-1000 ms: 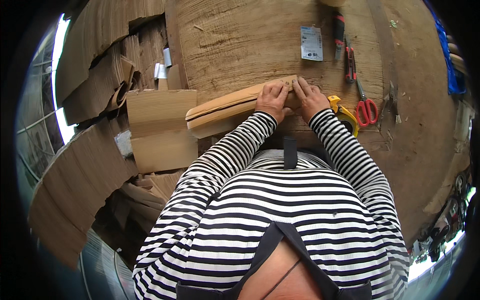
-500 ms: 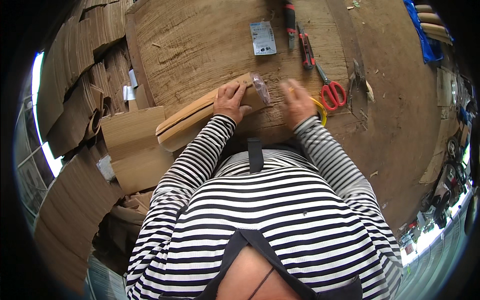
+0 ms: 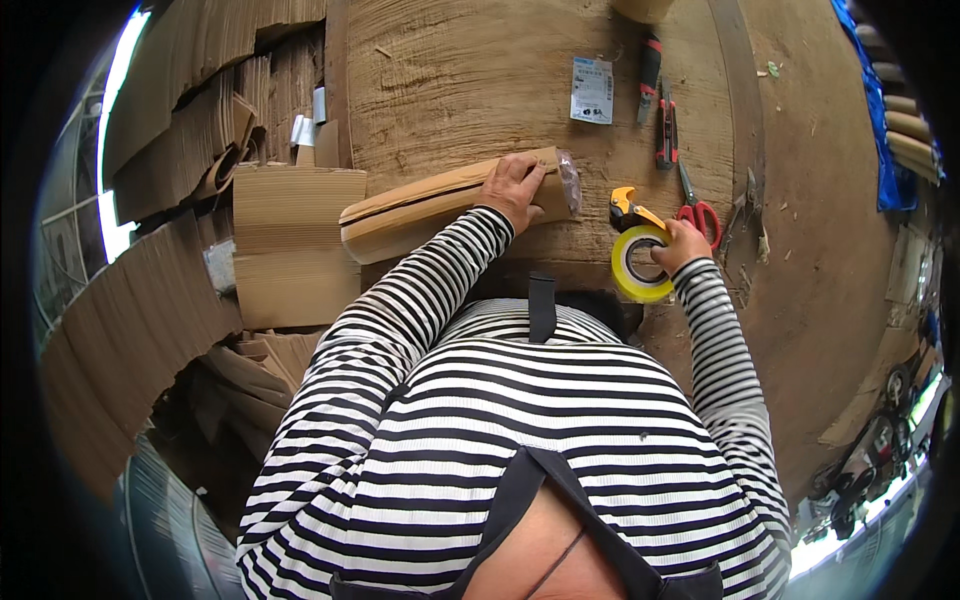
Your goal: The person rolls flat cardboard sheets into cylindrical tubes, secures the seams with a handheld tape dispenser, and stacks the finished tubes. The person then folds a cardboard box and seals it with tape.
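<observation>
A long package wrapped in brown cardboard (image 3: 415, 205) lies slantwise on the wooden table, with clear plastic bunched out of its right end. My left hand (image 3: 512, 190) presses over that end, fingers curled on top and holding the cardboard down. To the right, my right hand (image 3: 684, 243) grips a tape dispenser (image 3: 626, 205) by its orange frame; its head is orange and black. A yellow roll of tape (image 3: 630, 284) sits on the dispenser, tilted toward me. Red-handled scissors (image 3: 708, 222) are just behind my right hand, partly hidden by it.
Two red-and-black utility knives (image 3: 667, 130) (image 3: 649, 75) lie at the far right of the table beside a printed packet (image 3: 592, 90). Stacked cardboard sheets (image 3: 300, 250) crowd the left side. A blue sheet (image 3: 896, 165) with rolls is at the far right.
My right hand has gone from beside the package's end to the tape dispenser and taken hold of it. My left hand stays on the package; the whole view has shifted.
</observation>
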